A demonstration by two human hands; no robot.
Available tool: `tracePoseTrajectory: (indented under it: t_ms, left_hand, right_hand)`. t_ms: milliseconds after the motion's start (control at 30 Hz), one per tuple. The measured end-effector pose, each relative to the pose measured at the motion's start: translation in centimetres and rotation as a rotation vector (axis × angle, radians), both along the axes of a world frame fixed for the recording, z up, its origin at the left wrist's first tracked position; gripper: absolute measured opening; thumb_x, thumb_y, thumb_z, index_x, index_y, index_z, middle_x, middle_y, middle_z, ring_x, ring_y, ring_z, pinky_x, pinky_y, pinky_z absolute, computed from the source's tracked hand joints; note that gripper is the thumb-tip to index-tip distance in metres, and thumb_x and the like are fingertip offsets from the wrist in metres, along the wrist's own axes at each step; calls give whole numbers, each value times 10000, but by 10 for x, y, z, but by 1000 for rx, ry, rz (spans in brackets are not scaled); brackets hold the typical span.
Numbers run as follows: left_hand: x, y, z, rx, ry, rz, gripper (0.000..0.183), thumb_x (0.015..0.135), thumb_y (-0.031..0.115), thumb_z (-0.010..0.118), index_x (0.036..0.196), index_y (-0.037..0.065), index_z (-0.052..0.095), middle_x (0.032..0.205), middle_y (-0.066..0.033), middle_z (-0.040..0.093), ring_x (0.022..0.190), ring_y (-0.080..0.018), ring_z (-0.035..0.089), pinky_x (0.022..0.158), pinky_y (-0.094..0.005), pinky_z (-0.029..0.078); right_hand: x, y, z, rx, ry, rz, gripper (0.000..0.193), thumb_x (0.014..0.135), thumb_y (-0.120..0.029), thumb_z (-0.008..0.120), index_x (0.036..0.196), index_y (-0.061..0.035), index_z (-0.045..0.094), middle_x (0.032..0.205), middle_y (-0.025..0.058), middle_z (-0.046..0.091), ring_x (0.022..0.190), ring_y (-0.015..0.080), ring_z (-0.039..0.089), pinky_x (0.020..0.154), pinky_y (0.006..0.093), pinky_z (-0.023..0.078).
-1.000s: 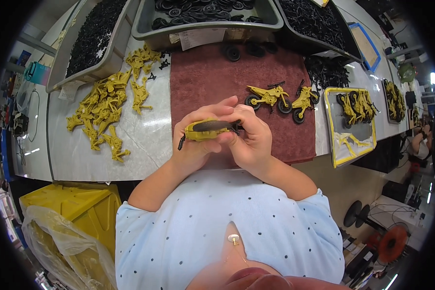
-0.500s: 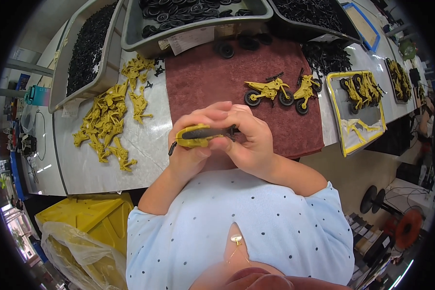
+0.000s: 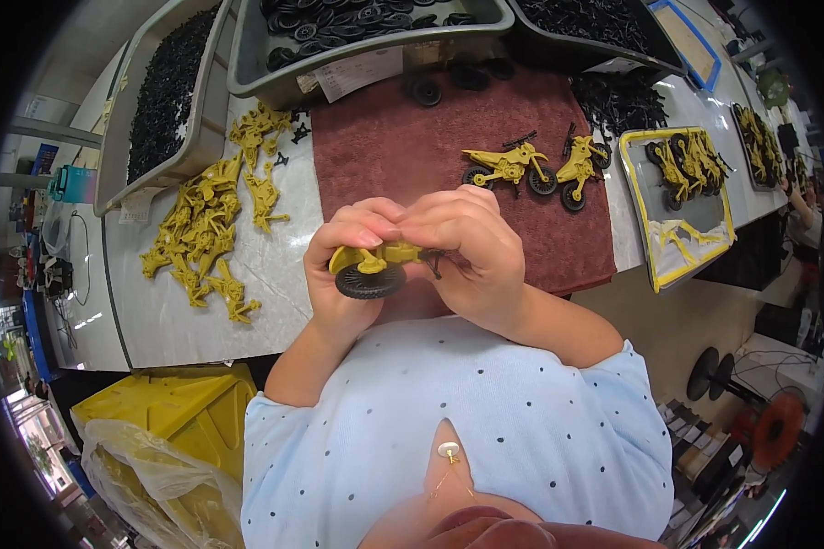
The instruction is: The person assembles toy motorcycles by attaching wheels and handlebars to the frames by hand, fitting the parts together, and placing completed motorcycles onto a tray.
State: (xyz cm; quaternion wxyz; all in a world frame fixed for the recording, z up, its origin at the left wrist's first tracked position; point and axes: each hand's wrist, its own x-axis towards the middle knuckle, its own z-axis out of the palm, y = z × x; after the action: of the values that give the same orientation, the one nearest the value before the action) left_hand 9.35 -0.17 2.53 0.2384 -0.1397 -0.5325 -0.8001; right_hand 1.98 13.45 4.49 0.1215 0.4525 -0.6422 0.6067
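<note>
Close in front of my chest, both hands grip one yellow toy motorcycle (image 3: 373, 264). A black wheel on its left end faces down toward me, and a thin black part sticks out on the right. My left hand (image 3: 343, 240) is closed round the wheel end. My right hand (image 3: 471, 242) pinches the other end, its fingertips meeting the left ones over the top. The far side of the toy is hidden by my fingers. Beyond my right hand, two toy motorcycles with black wheels, one on the left (image 3: 511, 167) and one on the right (image 3: 578, 171), lie on a dark red towel (image 3: 375, 146).
Yellow motorcycle bodies (image 3: 197, 220) are heaped on the table at left. Behind stand a bin of small black parts (image 3: 212, 101), a grey bin of wheels (image 3: 471, 44) and a black bin (image 3: 645, 66). A yellow-edged tray (image 3: 655, 261) holds several motorcycles at right. Another person's arm shows far right.
The held toy motorcycle has turned, so its wheel now shows from the side below the yellow body. My left fingers have shifted along its top.
</note>
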Motion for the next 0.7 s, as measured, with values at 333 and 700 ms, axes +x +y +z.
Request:
tracePoseTrajectory:
  t_ms: [333, 700]
  left_hand:
    - [-4, -4, 0, -53, 14, 79, 341, 702, 3, 806, 974, 62, 608, 986, -78, 636, 994, -266, 599, 853, -365, 500]
    - [-7, 6, 16, -389, -163, 229, 428, 719, 177, 819, 1055, 8, 615, 987, -54, 635, 933, -158, 582, 841, -297, 461]
  right_hand:
    - [0, 4, 2, 18, -50, 18, 317, 647, 66, 692, 919, -85, 628, 899, 29, 664, 890, 232, 638, 809, 355, 424]
    - [1, 31, -17, 217, -637, 115, 368, 760, -207, 803, 1024, -40, 607, 921, 33, 662, 840, 96, 606, 749, 257, 481]
